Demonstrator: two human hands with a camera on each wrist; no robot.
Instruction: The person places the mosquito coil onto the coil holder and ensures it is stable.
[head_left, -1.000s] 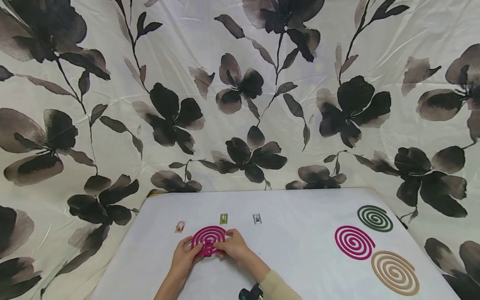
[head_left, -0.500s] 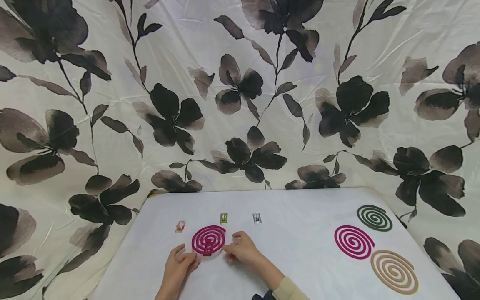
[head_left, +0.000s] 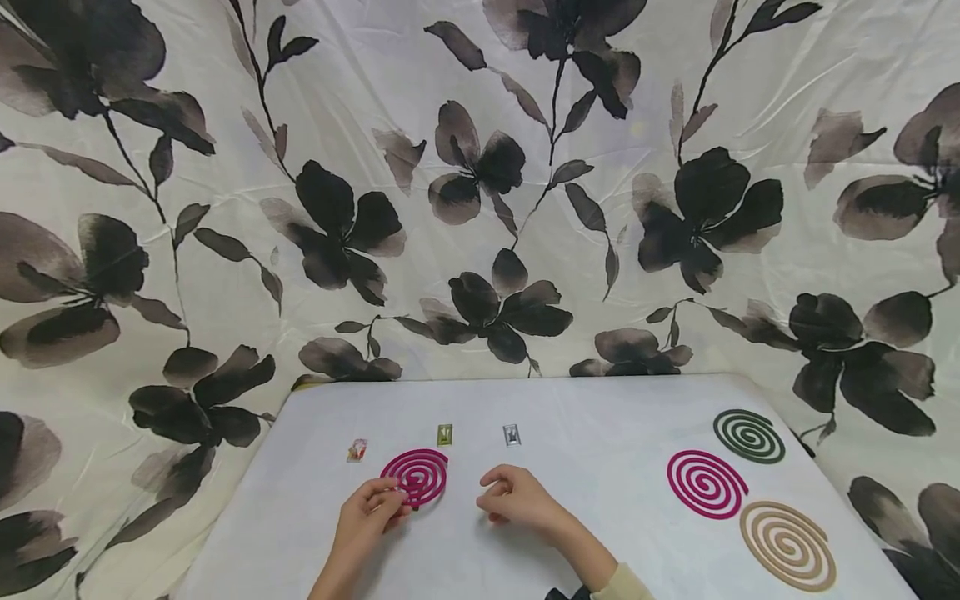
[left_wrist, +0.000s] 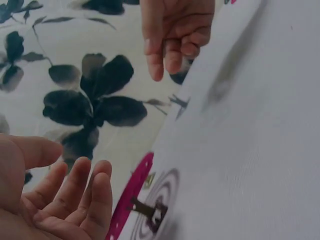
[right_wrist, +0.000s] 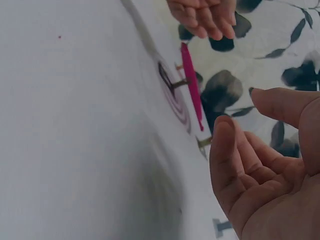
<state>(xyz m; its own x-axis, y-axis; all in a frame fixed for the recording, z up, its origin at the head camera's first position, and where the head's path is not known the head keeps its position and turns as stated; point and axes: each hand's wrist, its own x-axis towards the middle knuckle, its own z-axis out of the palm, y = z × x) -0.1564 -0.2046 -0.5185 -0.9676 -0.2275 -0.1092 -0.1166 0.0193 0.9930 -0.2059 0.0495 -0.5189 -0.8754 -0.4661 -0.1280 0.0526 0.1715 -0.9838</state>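
Observation:
A pink mosquito coil [head_left: 416, 477] sits raised above the table on a small metal stand [left_wrist: 145, 209]. Both wrist views show a gap and a shadow between coil and tabletop. My left hand [head_left: 367, 518] is beside the coil's left edge, overlapping it in the head view; its loosely bent fingers hold nothing and appear apart from it in the left wrist view. To the right of the coil, my right hand [head_left: 521, 502] hovers over the table, fingers relaxed and holding nothing. Behind the coil lie a reddish stand [head_left: 357, 450], a gold-coloured stand [head_left: 445, 434] and a silver stand [head_left: 512, 434].
On the right of the white table [head_left: 600, 500] lie a green coil [head_left: 750, 437], a second pink coil [head_left: 705, 482] and a tan coil [head_left: 789, 546]. A floral cloth [head_left: 480, 192] hangs behind the table's far edge.
Both hands have let go of the pink coil, which stays on its stand. My right hand has drawn away to the right. The left hand backed off, then came closer to the coil again.

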